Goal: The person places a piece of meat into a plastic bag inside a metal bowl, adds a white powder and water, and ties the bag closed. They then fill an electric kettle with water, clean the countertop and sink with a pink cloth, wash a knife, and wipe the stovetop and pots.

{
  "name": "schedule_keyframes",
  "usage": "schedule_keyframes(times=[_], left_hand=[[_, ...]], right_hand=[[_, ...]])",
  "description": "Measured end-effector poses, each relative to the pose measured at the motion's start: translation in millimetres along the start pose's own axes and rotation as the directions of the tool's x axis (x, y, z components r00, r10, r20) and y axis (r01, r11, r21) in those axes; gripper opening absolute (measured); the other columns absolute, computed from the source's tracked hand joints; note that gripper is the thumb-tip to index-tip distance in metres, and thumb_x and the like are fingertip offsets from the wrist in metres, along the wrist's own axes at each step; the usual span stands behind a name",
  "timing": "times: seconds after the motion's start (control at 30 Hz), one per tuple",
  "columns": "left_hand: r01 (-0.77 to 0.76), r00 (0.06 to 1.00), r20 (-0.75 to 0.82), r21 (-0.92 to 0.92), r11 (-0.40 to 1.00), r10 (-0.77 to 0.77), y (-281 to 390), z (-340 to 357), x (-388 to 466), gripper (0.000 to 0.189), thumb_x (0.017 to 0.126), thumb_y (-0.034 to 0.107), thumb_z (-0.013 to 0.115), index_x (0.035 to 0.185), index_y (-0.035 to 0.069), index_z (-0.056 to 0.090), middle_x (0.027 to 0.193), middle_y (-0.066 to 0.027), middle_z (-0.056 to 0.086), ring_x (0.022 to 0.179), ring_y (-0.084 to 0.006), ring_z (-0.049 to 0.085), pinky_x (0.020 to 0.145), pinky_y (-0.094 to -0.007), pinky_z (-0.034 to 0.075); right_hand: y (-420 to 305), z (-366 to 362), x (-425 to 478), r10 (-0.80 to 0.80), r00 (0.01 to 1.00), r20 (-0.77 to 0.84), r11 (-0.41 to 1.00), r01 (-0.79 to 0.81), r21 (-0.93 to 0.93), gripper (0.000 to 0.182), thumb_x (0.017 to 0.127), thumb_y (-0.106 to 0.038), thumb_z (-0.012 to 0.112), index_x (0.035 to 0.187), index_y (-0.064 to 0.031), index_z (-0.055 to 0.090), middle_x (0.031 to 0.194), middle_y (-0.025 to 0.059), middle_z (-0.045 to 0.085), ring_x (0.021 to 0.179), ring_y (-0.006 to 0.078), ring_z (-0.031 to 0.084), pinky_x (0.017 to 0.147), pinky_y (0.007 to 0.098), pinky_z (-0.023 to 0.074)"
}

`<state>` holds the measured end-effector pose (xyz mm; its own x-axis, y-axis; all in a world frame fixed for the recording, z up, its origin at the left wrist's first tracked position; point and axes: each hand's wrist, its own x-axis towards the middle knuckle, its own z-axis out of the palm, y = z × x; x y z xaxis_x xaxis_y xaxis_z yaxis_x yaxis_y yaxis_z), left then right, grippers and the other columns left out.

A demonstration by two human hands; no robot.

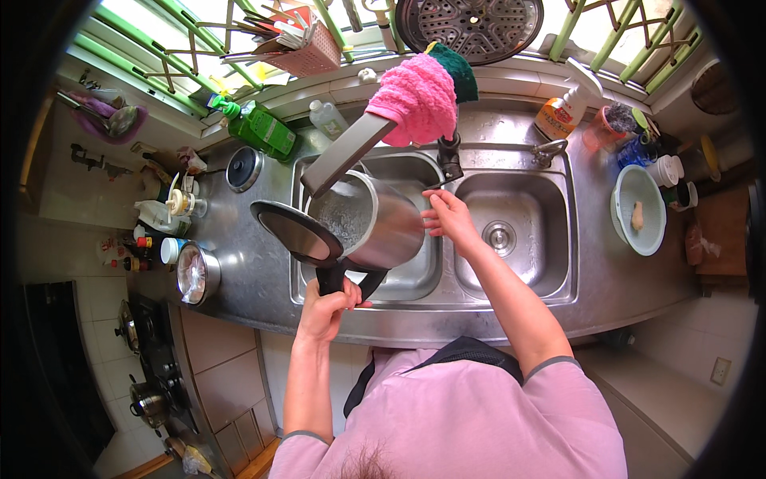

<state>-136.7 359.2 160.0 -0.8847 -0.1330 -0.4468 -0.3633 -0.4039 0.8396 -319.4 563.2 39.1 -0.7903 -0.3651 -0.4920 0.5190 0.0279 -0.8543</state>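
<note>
My left hand [328, 308] is closed around the black handle of a stainless steel kettle [392, 224]. The kettle's black-rimmed lid [296, 230] stands raised, and its mouth tilts toward the left over the left sink basin [428, 269]. Bubbly water [344, 212] shows inside. Above the mouth reaches the flat grey faucet spout [347, 155]. My right hand [452, 218] is beside the kettle's base, fingers apart, with fingertips at the dark faucet lever [443, 182]; whether they touch it is unclear. A pink cloth [416, 99] and a green scouring pad [458, 72] hang over the faucet.
Right of the kettle is the second basin [520, 233]. A green soap bottle [260, 129], clear bottle [328, 120] and black round lid [244, 169] stand left. A spray bottle [565, 111] and pale colander [619, 230] are right. A steel bowl [206, 269] sits near the left counter edge.
</note>
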Motion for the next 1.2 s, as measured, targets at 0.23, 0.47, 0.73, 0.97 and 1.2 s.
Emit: schedule_keyframes(times=[0.23,0.47,0.73,0.97,1.2], left_hand=[[-0.005,1.0,0.006,0.032,0.999,0.005,18,5,-9,0.003,0.065,0.002,0.056,0.065,0.002,0.053,0.063,-0.0066,0.051,0.063,-0.0186,0.052,0.07,-0.0426,0.056],[-0.011,1.0,0.017,0.007,1.0,0.011,25,4,-11,0.007,0.063,0.003,0.059,0.065,0.003,0.053,0.06,-0.0063,0.049,0.062,-0.0191,0.052,0.069,-0.0439,0.056],[0.011,1.0,-0.015,0.038,0.999,-0.01,23,2,-13,0.006,0.063,0.003,0.06,0.066,0.002,0.055,0.063,-0.0074,0.052,0.063,-0.019,0.052,0.069,-0.0428,0.056],[0.03,0.999,0.021,0.044,0.999,-0.031,13,-9,-6,0.004,0.065,0.002,0.058,0.068,0.0,0.057,0.064,-0.0076,0.053,0.065,-0.0184,0.054,0.068,-0.0402,0.055],[0.061,0.994,0.089,0.038,0.997,-0.064,13,-23,8,0.002,0.065,0.0,0.058,0.067,0.001,0.057,0.063,-0.0064,0.054,0.062,-0.0164,0.054,0.067,-0.037,0.055]], right_hand=[[3,-11,14,-0.241,0.968,-0.063,0.956,0.226,-0.186,0.028,0.098,-0.028,0.055,0.108,-0.0059,0.069,0.085,0.0036,0.07,0.073,0.009,0.062,0.065,0.0255,0.0507],[2,-15,21,-0.343,0.934,-0.101,0.893,0.291,-0.342,0.026,0.091,-0.026,0.061,0.1,-0.0041,0.073,0.08,0.0087,0.072,0.07,0.0149,0.066,0.068,0.0305,0.0514],[-12,-12,20,-0.408,0.909,-0.088,0.807,0.313,-0.501,0.025,0.087,-0.025,0.063,0.093,-0.0043,0.074,0.079,0.0146,0.071,0.073,0.0273,0.069,0.068,0.0384,0.0519],[-15,-11,28,-0.375,0.922,-0.093,0.808,0.277,-0.52,0.024,0.084,-0.025,0.066,0.091,-0.0032,0.074,0.074,0.0163,0.069,0.068,0.0266,0.068,0.066,0.0374,0.0506],[-16,-11,25,-0.364,0.925,-0.111,0.81,0.255,-0.528,0.026,0.084,-0.025,0.066,0.091,-0.0015,0.074,0.071,0.0132,0.069,0.066,0.0215,0.067,0.065,0.0351,0.0501]])
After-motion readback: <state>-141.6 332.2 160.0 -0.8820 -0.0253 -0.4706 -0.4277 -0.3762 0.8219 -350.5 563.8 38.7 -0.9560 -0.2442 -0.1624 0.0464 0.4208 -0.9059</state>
